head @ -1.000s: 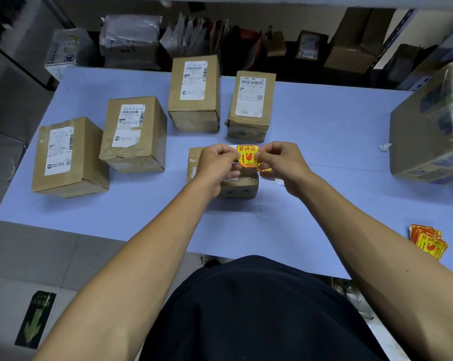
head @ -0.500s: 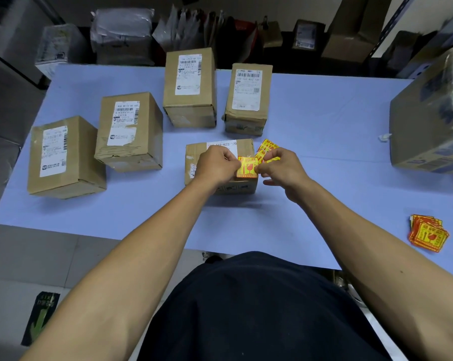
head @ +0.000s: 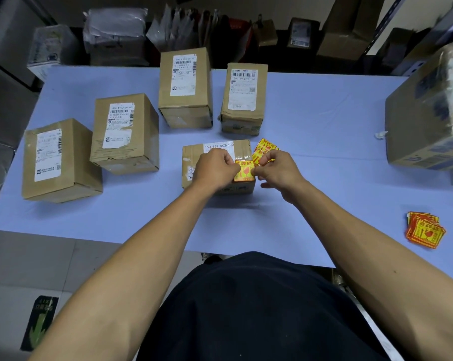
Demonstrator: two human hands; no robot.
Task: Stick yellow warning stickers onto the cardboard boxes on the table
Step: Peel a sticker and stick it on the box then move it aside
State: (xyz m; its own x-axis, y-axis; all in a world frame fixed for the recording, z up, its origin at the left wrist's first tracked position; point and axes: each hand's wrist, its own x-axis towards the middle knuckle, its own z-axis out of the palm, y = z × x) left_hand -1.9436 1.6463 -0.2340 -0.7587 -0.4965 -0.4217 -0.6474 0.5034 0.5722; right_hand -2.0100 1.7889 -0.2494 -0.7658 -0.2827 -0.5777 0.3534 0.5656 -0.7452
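Note:
A small cardboard box [head: 194, 158] lies in the middle of the blue table, nearest me. On its top right lies a yellow warning sticker [head: 244, 171]. My left hand [head: 215, 169] pinches the sticker's left edge. My right hand [head: 278, 169] pinches its right edge and also holds a few more yellow stickers [head: 265, 148] that fan out beyond the box's right side. Further back stand other cardboard boxes with white labels: one at far left [head: 61, 162], one left of centre [head: 126, 134], two at the back [head: 185, 87] [head: 245, 100].
A stack of yellow stickers [head: 424, 230] lies near the table's front right edge. A large cardboard carton [head: 415, 121] fills the right side, with a small white scrap [head: 380, 135] beside it. Parcels and bags crowd the space behind the table [head: 324, 113].
Both hands came down from above the small box and now hold the sticker against its top. The spare stickers in my right hand now show beyond the box's right side.

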